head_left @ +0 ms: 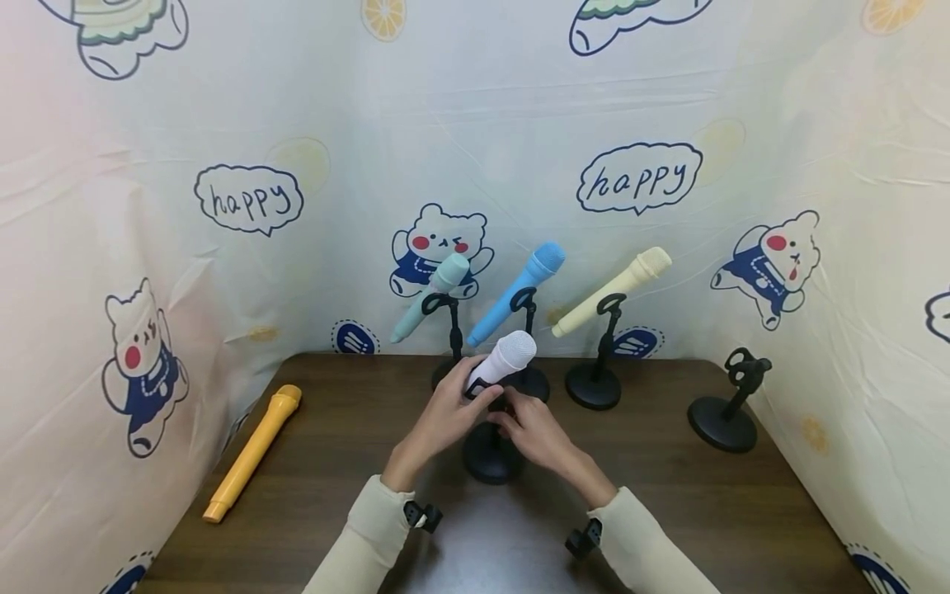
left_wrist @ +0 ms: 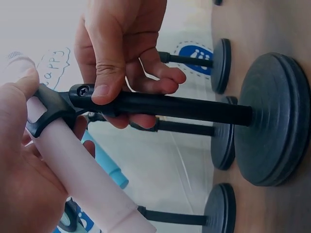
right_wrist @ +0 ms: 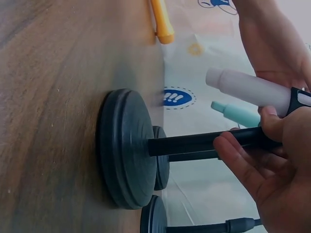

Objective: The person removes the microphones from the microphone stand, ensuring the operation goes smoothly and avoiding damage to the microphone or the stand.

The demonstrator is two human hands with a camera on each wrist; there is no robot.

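Observation:
A white microphone [head_left: 514, 353] sits in the clip of a black microphone stand [head_left: 493, 455], tilted with its head up and to the right. My left hand [head_left: 450, 410] grips the microphone's body by the clip [left_wrist: 54, 110]. On the upper part of the stand's pole [left_wrist: 184, 109], just below the clip, my right hand [head_left: 539, 429] pinches with thumb and fingers. The stand's round base [left_wrist: 272, 119] rests on the table. In the right wrist view the white microphone's lower end [right_wrist: 248, 87] points past the pole, free of the fingers.
Behind the hands, teal [head_left: 430, 299], blue [head_left: 517, 293] and cream [head_left: 613, 292] microphones rest in stands. An unoccupied stand [head_left: 731, 404] is at the right. A yellow microphone [head_left: 252, 454] lies on the left of the wooden table [head_left: 334, 421]. A printed curtain [head_left: 475, 107] surrounds the table.

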